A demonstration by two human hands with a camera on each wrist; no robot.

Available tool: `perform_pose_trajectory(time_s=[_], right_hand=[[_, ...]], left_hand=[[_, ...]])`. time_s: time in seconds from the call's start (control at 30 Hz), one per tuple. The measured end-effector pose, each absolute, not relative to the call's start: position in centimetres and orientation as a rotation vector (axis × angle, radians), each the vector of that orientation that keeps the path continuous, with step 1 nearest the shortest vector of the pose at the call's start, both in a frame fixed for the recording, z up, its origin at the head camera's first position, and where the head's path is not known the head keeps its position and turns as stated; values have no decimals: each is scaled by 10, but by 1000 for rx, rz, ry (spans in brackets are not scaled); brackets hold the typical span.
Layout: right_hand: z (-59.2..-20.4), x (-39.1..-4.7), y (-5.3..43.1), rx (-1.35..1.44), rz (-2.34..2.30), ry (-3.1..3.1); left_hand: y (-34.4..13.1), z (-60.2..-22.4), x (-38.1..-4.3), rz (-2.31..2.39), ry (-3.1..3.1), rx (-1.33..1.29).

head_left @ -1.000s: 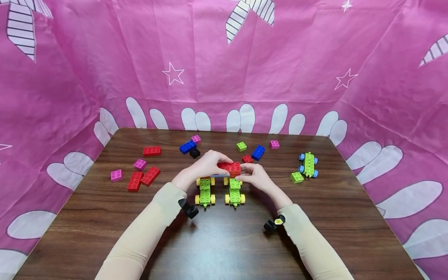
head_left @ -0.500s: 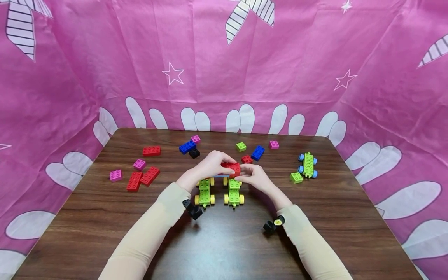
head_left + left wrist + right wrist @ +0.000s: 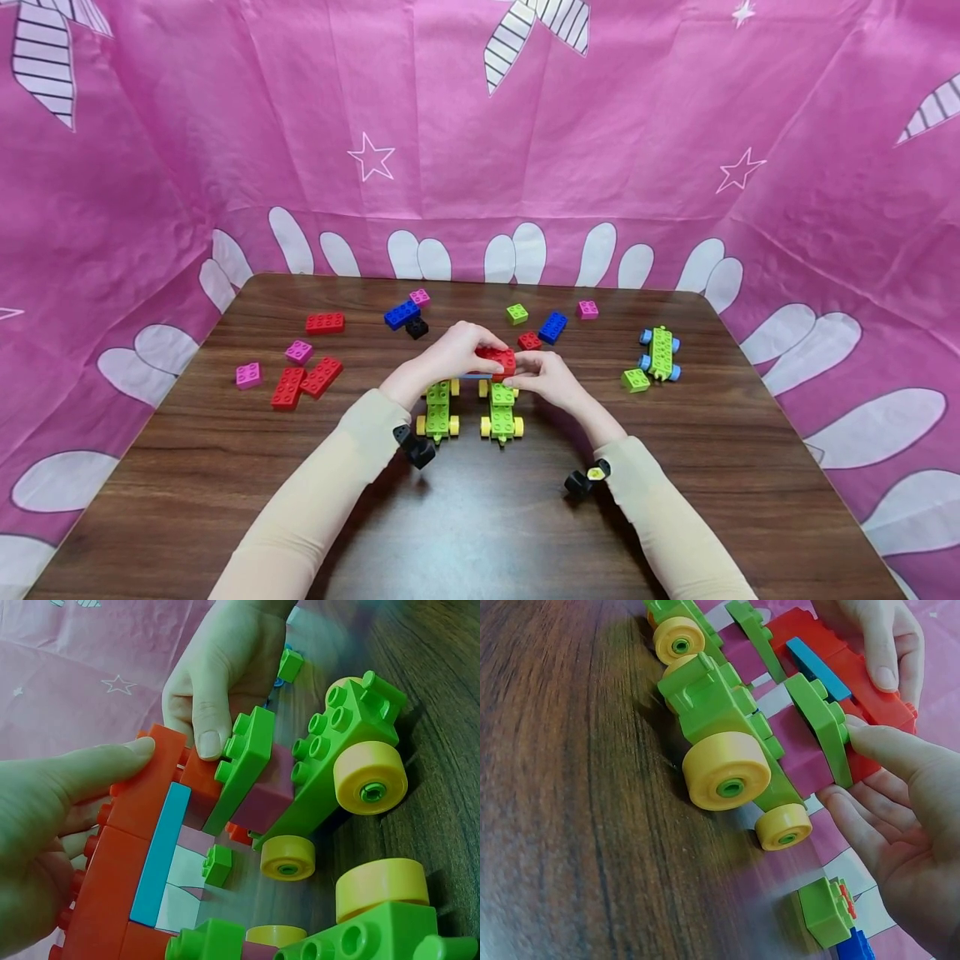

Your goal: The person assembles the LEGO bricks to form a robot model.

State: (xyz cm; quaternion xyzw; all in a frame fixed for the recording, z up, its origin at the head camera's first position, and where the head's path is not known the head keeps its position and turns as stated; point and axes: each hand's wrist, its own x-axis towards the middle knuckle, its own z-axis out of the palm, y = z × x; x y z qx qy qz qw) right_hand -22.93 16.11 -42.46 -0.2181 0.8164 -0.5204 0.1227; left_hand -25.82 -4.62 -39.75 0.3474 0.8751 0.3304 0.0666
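Note:
Two green wheeled bases, the left one (image 3: 438, 423) and the right one (image 3: 502, 423), stand side by side on yellow wheels. On each rises a stack with a pink brick (image 3: 801, 746) and a green brick (image 3: 819, 724). A blue plate (image 3: 162, 855) bridges the stacks, under a row of red bricks (image 3: 146, 796). My left hand (image 3: 459, 350) grips the top red brick (image 3: 510, 358) at its right end, thumb on its near side. My right hand (image 3: 551, 380) pinches the right stack; its thumb (image 3: 211, 720) lies on the lower red brick (image 3: 199, 787).
At the left lie red bricks (image 3: 322, 377) and pink bricks (image 3: 248, 375). Behind the hands are blue bricks (image 3: 553, 327), a black brick (image 3: 417, 327) and a small green brick (image 3: 517, 313). A green base with blue wheels (image 3: 662, 353) stands at the right, beside a green brick (image 3: 636, 381).
My left hand has shifted slightly to the right along the top red brick, covering more of it. My right hand stays at the right stack.

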Motion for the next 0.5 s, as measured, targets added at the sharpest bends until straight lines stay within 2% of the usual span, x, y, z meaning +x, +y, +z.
perform_pose_trajectory(time_s=[0.5], right_hand=[[-425, -229, 161, -654, -1507, 2393]], left_hand=[[-44, -395, -255, 1009, 2632, 949]])
